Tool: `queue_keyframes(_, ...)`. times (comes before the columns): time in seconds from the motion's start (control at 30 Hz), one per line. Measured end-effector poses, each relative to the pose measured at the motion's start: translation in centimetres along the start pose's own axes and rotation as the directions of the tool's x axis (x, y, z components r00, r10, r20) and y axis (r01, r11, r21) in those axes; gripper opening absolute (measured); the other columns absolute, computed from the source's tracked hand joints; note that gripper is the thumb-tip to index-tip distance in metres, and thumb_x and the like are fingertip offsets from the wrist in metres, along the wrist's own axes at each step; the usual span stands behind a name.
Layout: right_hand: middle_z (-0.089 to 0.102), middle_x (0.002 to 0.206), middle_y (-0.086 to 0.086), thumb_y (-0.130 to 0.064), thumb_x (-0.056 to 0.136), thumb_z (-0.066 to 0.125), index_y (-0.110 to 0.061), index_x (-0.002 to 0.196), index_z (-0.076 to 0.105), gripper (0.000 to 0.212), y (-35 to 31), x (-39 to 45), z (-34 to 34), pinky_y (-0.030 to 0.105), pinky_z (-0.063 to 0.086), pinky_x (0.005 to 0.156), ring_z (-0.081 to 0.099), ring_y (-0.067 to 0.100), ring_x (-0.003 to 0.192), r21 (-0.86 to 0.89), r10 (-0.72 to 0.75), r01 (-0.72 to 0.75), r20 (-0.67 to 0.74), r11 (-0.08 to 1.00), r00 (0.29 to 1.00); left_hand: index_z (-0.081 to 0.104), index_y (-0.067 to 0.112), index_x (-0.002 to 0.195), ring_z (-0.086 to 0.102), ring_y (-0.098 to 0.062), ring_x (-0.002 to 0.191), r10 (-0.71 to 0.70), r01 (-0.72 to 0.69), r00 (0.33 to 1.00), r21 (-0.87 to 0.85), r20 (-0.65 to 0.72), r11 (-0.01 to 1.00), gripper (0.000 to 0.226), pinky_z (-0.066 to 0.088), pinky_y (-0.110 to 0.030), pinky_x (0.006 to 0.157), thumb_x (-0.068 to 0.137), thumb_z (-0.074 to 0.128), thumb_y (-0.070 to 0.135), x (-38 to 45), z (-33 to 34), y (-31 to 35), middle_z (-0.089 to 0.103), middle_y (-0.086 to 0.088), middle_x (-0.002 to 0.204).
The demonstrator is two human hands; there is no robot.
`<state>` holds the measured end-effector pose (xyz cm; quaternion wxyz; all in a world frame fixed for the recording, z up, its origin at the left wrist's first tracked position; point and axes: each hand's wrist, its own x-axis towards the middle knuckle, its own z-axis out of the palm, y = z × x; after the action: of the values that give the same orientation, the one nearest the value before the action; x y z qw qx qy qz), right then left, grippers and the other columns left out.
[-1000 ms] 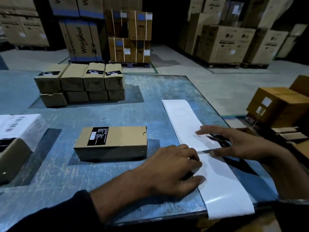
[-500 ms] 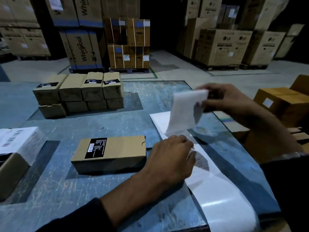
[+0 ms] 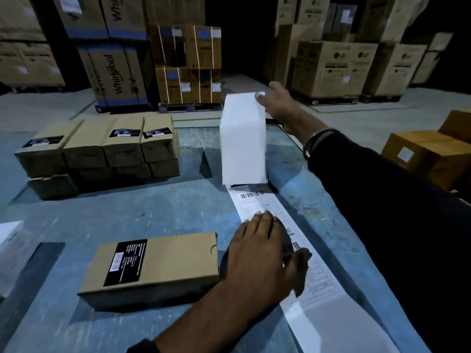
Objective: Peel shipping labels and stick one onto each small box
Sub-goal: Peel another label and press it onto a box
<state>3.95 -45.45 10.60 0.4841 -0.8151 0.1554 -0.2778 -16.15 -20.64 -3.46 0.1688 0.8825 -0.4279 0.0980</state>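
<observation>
A long white label strip (image 3: 318, 278) lies on the blue table, printed side up with barcodes showing. My left hand (image 3: 265, 261) presses flat on the strip. My right hand (image 3: 277, 105) holds the far end of the white sheet (image 3: 243, 141), pulled up and away so it stands nearly upright above the strip. A small brown box (image 3: 158, 268) with a black sticker lies just left of my left hand. A stack of small brown boxes (image 3: 102, 151) stands at the far left of the table.
A white-labelled box (image 3: 10, 240) sits at the left edge. The blue table (image 3: 153, 207) ends close behind the raised sheet. Brown cartons (image 3: 430, 154) stand to the right, and large warehouse cartons on pallets (image 3: 336, 67) fill the background.
My right hand has lifted the white sheet from flat on the table, then pulled it farther away, uncovering printed labels. My left hand has stayed pressed on the strip.
</observation>
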Motion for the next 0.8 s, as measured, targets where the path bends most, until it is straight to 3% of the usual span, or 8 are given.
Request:
queue_keyframes(0.07, 0.058, 0.115, 0.003, -0.034, 0.108, 0.062, -0.015, 0.149, 0.048, 0.048, 1.4, 0.2, 1.2, 0.04, 0.058, 0.081, 0.06, 0.019, 0.096, -0.172, 0.035, -0.017, 0.104, 0.985, 0.994, 0.055, 0.01, 0.148, 0.045, -0.029, 0.148, 0.01, -0.01, 1.0, -0.019, 0.017, 1.0, 0.085, 0.033, -0.043, 0.122, 0.096, 0.026, 0.07, 0.0, 0.0, -0.1, 0.051, -0.01, 0.159)
queue_keyframes(0.13, 0.055, 0.119, 0.004, -0.041, 0.107, 0.062, -0.018, 0.155, 0.042, 0.057, 3.1, -0.4, 1.9, 0.036, 0.058, 0.078, 0.06, 0.023, 0.102, -0.305, 0.1, -0.037, 0.196, 0.952, 0.975, 0.048, 0.009, 0.154, 0.036, -0.029, 0.154, 0.025, -0.023, 0.998, -0.027, 0.052, 0.999, 0.088, 0.023, -0.043, 0.126, 0.096, 0.022, 0.07, 0.1, 0.5, -0.2, 0.043, -0.011, 0.164)
queue_keyframes(0.3, 0.053, 0.15, 0.014, -0.039, 0.101, 0.072, -0.014, 0.149, 0.054, 0.057, 6.9, -3.3, 2.3, 0.034, 0.051, 0.096, 0.06, 0.029, 0.129, -0.377, 0.093, 0.032, 0.309, 0.925, 0.946, 0.039, 0.008, 0.16, 0.028, -0.029, 0.158, 0.03, -0.03, 0.997, 0.003, 0.069, 1.0, 0.093, 0.008, -0.039, 0.126, 0.096, 0.015, 0.072, 0.1, 0.6, -0.1, 0.034, -0.014, 0.169)
queue_keyframes(0.37, 0.052, 0.154, 0.014, -0.037, 0.099, 0.076, -0.016, 0.147, 0.057, 0.056, 7.4, -5.4, 1.4, 0.033, 0.049, 0.095, 0.059, 0.027, 0.13, -0.383, 0.08, 0.056, 0.331, 0.922, 0.94, 0.047, 0.007, 0.155, 0.038, -0.029, 0.154, 0.021, -0.022, 0.999, 0.03, 0.04, 0.999, 0.088, 0.014, -0.04, 0.124, 0.1, 0.025, 0.072, 0.0, 0.5, 0.0, 0.042, -0.014, 0.164)
queue_keyframes(0.5, 0.063, 0.143, 0.0, -0.037, 0.098, 0.077, -0.025, 0.137, 0.066, 0.043, 5.4, -11.9, -1.8, 0.031, 0.049, 0.096, 0.06, 0.017, 0.129, -0.342, -0.007, 0.139, 0.359, 0.929, 0.933, 0.03, 0.011, 0.163, 0.019, -0.025, 0.16, 0.045, -0.039, 0.986, -0.039, 0.16, 0.998, 0.082, 0.008, -0.039, 0.13, 0.105, 0.033, 0.069, 0.3, -0.2, 0.3, 0.024, -0.01, 0.173)
queue_keyframes(0.6, 0.067, 0.133, -0.014, -0.038, 0.097, 0.077, -0.029, 0.132, 0.07, 0.037, 4.0, -18.7, -4.8, 0.027, 0.05, 0.103, 0.062, 0.004, 0.124, -0.309, -0.019, 0.151, 0.393, 0.939, 0.919, 0.04, 0.01, 0.157, 0.029, -0.027, 0.154, 0.092, -0.087, 0.985, -0.044, 0.149, 0.995, 0.08, 0.022, -0.043, 0.129, 0.104, 0.035, 0.069, 0.5, -0.7, 0.2, 0.036, -0.01, 0.167)
queue_keyframes(0.7, 0.07, 0.124, -0.018, -0.037, 0.094, 0.08, -0.032, 0.13, 0.069, 0.038, 4.2, -25.0, -7.2, 0.025, 0.052, 0.103, 0.064, -0.006, 0.115, -0.345, -0.048, 0.16, 0.312, 0.925, 0.949, 0.056, 0.014, 0.14, 0.042, -0.029, 0.143, 0.063, -0.047, 0.986, -0.104, 0.153, 0.993, 0.063, 0.033, -0.046, 0.12, 0.105, 0.04, 0.063, 0.0, -0.3, 0.1, 0.053, -0.01, 0.148)
queue_keyframes(0.8, 0.075, 0.107, -0.016, -0.029, 0.093, 0.081, -0.028, 0.117, 0.073, 0.026, 4.1, -30.9, -8.7, 0.018, 0.053, 0.095, 0.069, -0.005, 0.103, -0.281, -0.034, 0.089, 0.195, 0.955, 0.98, 0.054, 0.015, 0.14, 0.034, -0.031, 0.15, 0.009, 0.011, 0.983, -0.104, 0.185, 0.994, 0.057, 0.025, -0.049, 0.124, 0.108, 0.035, 0.058, -0.9, -1.2, 0.5, 0.046, -0.016, 0.156)
